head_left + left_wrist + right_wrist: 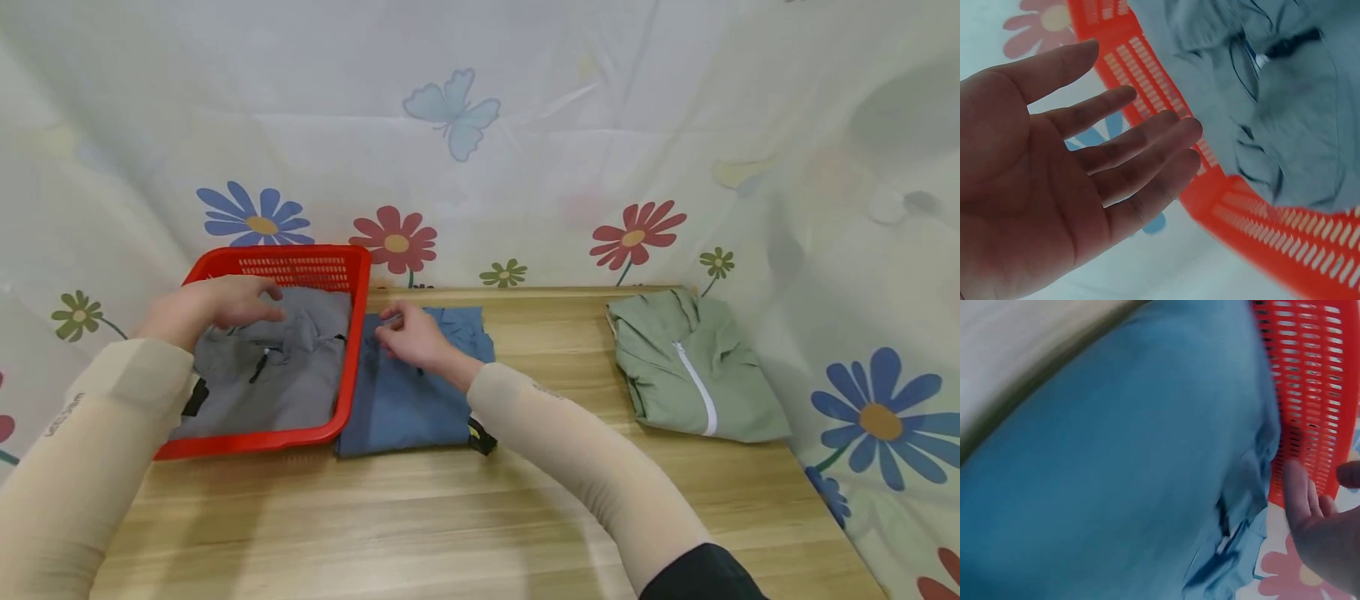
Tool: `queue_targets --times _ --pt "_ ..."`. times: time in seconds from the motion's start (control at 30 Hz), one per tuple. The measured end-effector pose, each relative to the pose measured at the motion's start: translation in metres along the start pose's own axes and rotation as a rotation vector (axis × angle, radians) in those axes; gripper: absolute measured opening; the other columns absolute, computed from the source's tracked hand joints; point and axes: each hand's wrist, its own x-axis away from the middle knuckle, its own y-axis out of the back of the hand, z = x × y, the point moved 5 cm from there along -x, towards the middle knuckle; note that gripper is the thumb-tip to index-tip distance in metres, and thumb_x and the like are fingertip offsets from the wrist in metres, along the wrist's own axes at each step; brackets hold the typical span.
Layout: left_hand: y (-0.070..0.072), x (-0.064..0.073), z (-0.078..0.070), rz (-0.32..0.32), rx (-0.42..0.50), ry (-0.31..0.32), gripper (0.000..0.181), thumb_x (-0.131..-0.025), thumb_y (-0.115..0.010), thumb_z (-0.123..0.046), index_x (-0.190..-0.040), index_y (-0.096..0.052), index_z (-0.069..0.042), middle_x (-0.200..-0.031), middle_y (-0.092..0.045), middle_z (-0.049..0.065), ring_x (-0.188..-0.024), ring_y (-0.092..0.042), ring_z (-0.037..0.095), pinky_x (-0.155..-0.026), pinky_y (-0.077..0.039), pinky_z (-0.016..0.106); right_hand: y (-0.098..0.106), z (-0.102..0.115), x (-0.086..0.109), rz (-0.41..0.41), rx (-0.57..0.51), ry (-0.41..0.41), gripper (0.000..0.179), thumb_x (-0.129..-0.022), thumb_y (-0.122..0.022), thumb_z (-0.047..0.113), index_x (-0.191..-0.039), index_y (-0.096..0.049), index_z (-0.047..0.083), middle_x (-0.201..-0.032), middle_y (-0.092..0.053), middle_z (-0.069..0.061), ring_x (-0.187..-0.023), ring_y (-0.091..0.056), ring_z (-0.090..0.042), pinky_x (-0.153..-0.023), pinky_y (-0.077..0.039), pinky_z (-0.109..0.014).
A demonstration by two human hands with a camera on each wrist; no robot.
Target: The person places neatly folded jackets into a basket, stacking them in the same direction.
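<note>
A folded grey jacket [300, 375] with a dark zipper pull lies inside the red plastic basket [358, 350]. My left hand [232, 302] hovers over the basket's left side, and the left wrist view shows its fingers [1147, 140] spread and holding nothing. Just right of the basket, a folded blue jacket [405, 408] lies flat on the table, its side close against the basket wall. Above its upper part is my right hand [416, 333], fingers loosely bent and nothing in them; in the right wrist view they point at the basket's slotted side.
On the right of the wooden table [555, 500] lies a folded green jacket [690, 367] with a white zipper. A white flowered curtain [540, 192] hangs along the back and both sides. A black and yellow tag [482, 437] sticks out at the blue jacket's lower right corner.
</note>
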Motion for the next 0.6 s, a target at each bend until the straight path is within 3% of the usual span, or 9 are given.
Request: queue_targets --times 0.13,0.2,0.3,0.43,0.6 --pt "-0.004 0.001 -0.018 -0.039 -0.009 -0.090 0.057 -0.096 -0.071 -0.027 -0.136 -0.052 0.010 -0.128 -0.054 0.032 -0.110 -0.051 0.045 -0.085 -0.053 0.060 0.002 -0.003 0.010 0.035 0.437 0.185 0.033 -0.101 -0.063 0.012 -0.131 -0.059 -0.001 -0.122 -0.066 -0.013 -0.106 -0.063 -0.024 -0.091 -0.052 -0.030" --pt "-0.006 0.002 -0.029 -0.057 0.002 -0.129 0.054 -0.097 -0.069 -0.025 -0.135 -0.053 0.010 -0.128 -0.055 0.032 -0.110 -0.053 0.045 -0.085 -0.053 0.060 0.003 -0.005 0.016 0.046 0.593 0.247 0.034 -0.101 -0.064 0.013 -0.131 -0.059 0.000 -0.128 -0.062 -0.014 -0.114 -0.058 -0.025 -0.097 -0.048 -0.031" --pt "-0.009 0.003 -0.045 -0.090 0.015 -0.164 0.050 -0.096 -0.069 -0.024 -0.133 -0.056 0.008 -0.127 -0.059 0.030 -0.108 -0.057 0.043 -0.084 -0.055 0.058 0.005 -0.010 0.023 0.052 0.776 0.271 0.037 -0.101 -0.064 0.018 -0.135 -0.058 0.003 -0.136 -0.056 -0.014 -0.125 -0.051 -0.029 -0.103 -0.046 -0.038" --pt "-0.014 0.005 -0.063 -0.110 0.029 -0.179 0.050 -0.096 -0.070 -0.026 -0.134 -0.057 0.004 -0.125 -0.061 0.027 -0.108 -0.059 0.041 -0.085 -0.056 0.058 0.009 -0.022 0.028 0.066 0.940 0.229 0.049 -0.102 -0.063 0.029 -0.144 -0.053 0.006 -0.148 -0.049 -0.015 -0.138 -0.043 -0.032 -0.111 -0.041 -0.043" --pt "-0.020 0.009 -0.079 -0.099 0.027 -0.197 0.050 -0.097 -0.070 -0.026 -0.135 -0.057 0.003 -0.123 -0.063 0.025 -0.108 -0.060 0.041 -0.085 -0.055 0.058 0.015 -0.041 0.030 0.131 0.988 0.140 0.061 -0.104 -0.059 0.037 -0.153 -0.043 0.004 -0.154 -0.042 -0.018 -0.145 -0.037 -0.033 -0.118 -0.032 -0.042"
